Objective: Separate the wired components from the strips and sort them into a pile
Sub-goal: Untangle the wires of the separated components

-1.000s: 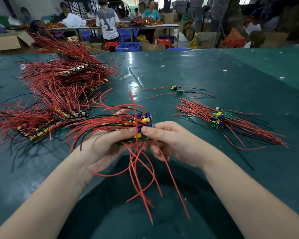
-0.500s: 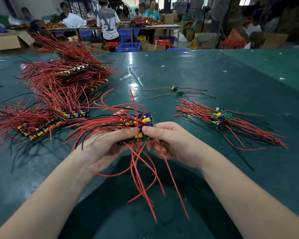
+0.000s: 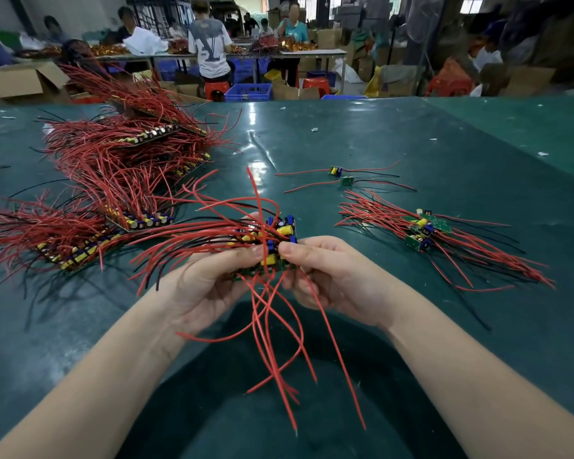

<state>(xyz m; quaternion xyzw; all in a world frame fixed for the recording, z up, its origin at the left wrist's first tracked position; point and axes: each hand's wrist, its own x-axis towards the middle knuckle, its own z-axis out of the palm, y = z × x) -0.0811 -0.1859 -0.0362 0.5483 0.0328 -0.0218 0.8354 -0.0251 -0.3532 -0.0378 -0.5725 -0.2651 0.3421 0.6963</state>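
Both hands hold one strip of small green boards (image 3: 272, 236) with yellow and blue parts and many red and black wires, above the near middle of the green table (image 3: 444, 150). My left hand (image 3: 209, 283) grips its left part with the thumb on top. My right hand (image 3: 328, 270) pinches its right end, thumb tip against the boards. Red wires hang down between my wrists. A pile of separated wired components (image 3: 421, 231) lies to the right. Several unsorted strips (image 3: 126, 180) are heaped on the left.
Two single wired components (image 3: 342, 175) lie apart beyond the pile. Small scraps dot the far table. Behind the table, people work at other benches among cardboard boxes (image 3: 17, 81), blue crates (image 3: 249, 92) and red stools.
The strip has tilted slightly in my hands and the hanging red wires have swung a little. Both hands stay in the same place.
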